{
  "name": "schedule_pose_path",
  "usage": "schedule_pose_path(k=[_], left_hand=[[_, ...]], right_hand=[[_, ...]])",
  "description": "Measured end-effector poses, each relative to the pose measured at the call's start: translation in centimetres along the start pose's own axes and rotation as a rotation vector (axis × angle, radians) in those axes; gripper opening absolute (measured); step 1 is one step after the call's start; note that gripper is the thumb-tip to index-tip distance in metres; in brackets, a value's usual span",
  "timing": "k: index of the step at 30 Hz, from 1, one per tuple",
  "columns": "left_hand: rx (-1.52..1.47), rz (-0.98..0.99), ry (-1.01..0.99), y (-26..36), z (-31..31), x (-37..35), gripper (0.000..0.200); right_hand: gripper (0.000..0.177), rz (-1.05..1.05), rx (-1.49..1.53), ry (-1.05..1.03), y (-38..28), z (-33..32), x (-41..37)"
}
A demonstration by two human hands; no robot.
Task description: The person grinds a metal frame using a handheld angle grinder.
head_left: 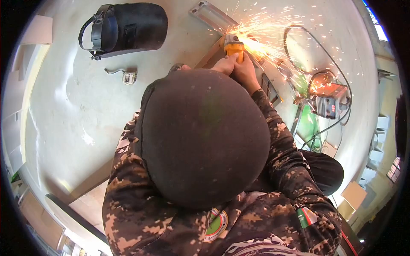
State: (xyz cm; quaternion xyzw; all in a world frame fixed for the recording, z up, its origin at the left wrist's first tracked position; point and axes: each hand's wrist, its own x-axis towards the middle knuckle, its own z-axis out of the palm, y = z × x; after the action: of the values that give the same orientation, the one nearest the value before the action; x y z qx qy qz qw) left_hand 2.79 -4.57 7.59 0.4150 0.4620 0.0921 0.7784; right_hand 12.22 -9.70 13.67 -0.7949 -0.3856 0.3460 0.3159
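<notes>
An orange angle grinder [234, 46] presses on a grey metal frame piece [212, 16] lying on the concrete floor, and sparks [273, 32] spray out to the right. My left hand [224, 65] and my right hand [246, 72] both grip the grinder's body from behind, side by side. My head in a dark cap [200, 136] fills the middle of the view and hides my left forearm and the near part of the frame. Camouflage sleeves cover my arms.
A black welding mask [128, 27] lies on the floor at the upper left, with a small metal tool [127, 77] below it. A welding machine [331, 100] stands at the right, its cables [299, 32] looping across the floor through the sparks.
</notes>
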Motion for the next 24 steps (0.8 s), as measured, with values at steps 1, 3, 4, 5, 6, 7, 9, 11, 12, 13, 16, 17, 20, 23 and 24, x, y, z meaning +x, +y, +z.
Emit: schedule_pose_path(k=[1, 3, 4, 5, 6, 7, 9, 11, 12, 13, 16, 17, 20, 23, 24], left_hand=[[0.028, -0.018, 0.030, 0.7, -0.1, -0.5, 0.070], [0.022, 0.012, 0.015, 0.7, -0.1, -0.2, 0.070], [0.012, 0.028, -0.002, 0.1, -0.1, 0.2, 0.070], [0.011, 0.024, -0.003, -0.4, -0.1, 0.7, 0.070], [-0.016, -0.003, -0.036, -0.3, -0.3, 0.7, 0.069], [-0.044, -0.027, -0.068, -0.2, -0.4, 0.7, 0.068], [0.001, 0.023, -0.038, 0.0, -0.4, 0.2, 0.068], [0.042, 0.072, -0.008, 0.2, -0.2, -0.2, 0.068], [-0.027, 0.021, -0.012, 2.8, -0.1, -3.2, 0.068], [-0.096, -0.031, -0.016, 4.1, 0.0, -5.0, 0.067], [-0.070, 0.050, -0.096, 1.3, -0.3, -2.3, 0.071], [-0.070, 0.057, -0.093, 0.8, -0.5, -1.7, 0.071], [0.037, 0.034, -0.117, 0.3, -0.3, -2.1, 0.076], [0.075, 0.041, -0.071, 1.0, -0.1, -2.8, 0.077], [0.075, 0.040, -0.070, 0.9, -0.1, -2.7, 0.077]], right_hand=[[0.063, -0.002, 0.002, 0.001, 0.5, 0.2, -0.1], [0.063, -0.027, -0.017, 0.022, 0.7, 0.3, -0.2], [0.063, -0.025, -0.017, 0.023, 0.4, 0.1, -0.1], [0.063, -0.023, -0.015, 0.013, 0.2, 0.0, 0.0], [0.063, -0.021, -0.011, 0.003, 0.1, -0.1, 0.0], [0.063, -0.019, -0.009, 0.003, 0.7, 0.2, -0.1], [0.061, -0.024, -0.034, 0.017, 0.7, 0.4, 0.1], [0.059, -0.042, 0.024, 0.000, 0.5, 0.3, -0.1], [0.059, -0.041, 0.000, 0.008, -0.4, 0.1, -0.4], [0.059, -0.039, -0.024, 0.018, -1.2, -0.2, -0.7], [0.061, -0.015, -0.063, 0.023, -1.2, -0.4, -1.0], [0.061, -0.004, -0.073, 0.008, -0.6, -0.4, -1.2], [0.063, 0.012, -0.031, 0.028, -0.6, -0.6, -2.2], [0.063, 0.008, -0.040, 0.057, -0.9, -0.9, -2.4], [0.064, -0.006, -0.034, 0.055, -1.3, -1.0, -2.3]])
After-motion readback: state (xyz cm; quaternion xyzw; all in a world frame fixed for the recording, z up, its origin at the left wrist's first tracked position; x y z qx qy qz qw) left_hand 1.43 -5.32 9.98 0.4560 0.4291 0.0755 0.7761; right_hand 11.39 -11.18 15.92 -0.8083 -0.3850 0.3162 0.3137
